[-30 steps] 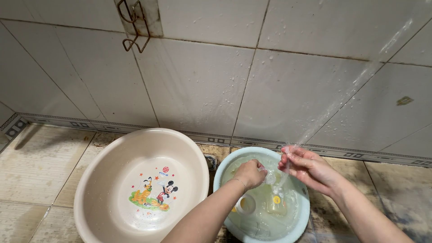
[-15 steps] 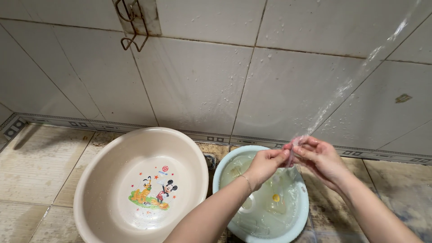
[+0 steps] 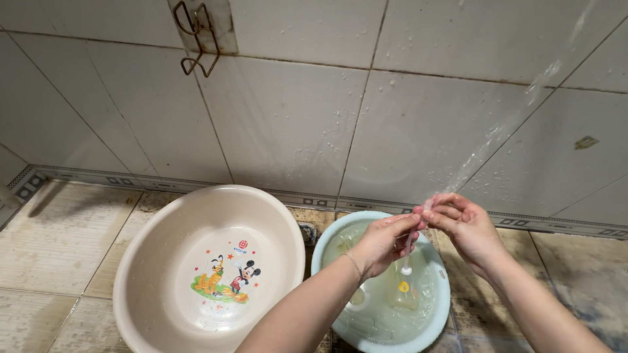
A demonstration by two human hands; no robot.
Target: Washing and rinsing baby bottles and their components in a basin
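**Rinsing a small pink piece under the stream**

Now both hands meet above the blue basin [image 3: 340, 238], higher than they were a second ago, when the left hand was down near the water. The left hand [image 3: 383, 243] has come up and its fingertips pinch a thin pink piece [image 3: 411, 240], a small stem or brush by the look of it, with a white tip hanging down. The right hand [image 3: 461, 225] closes on the top of the same piece, fingers curled over it, right where the water stream [image 3: 497, 140] lands. So the piece has moved out of the basin and into the running water; by my judgement the rinsing has shifted from dipping to flushing.

Both forearms come in from the bottom edge, angled towards each other, wrists bent slightly down, hands touching at the fingertips.

Inside the blue basin, under cloudy water, lie clear bottle parts with a yellow spot [image 3: 403, 287]. Just to the left, almost touching it, sits a beige basin [image 3: 137, 274] with a cartoon print, on the tiled floor [image 3: 52, 229]. A rusty hook [image 3: 196, 39] hangs on the wall.
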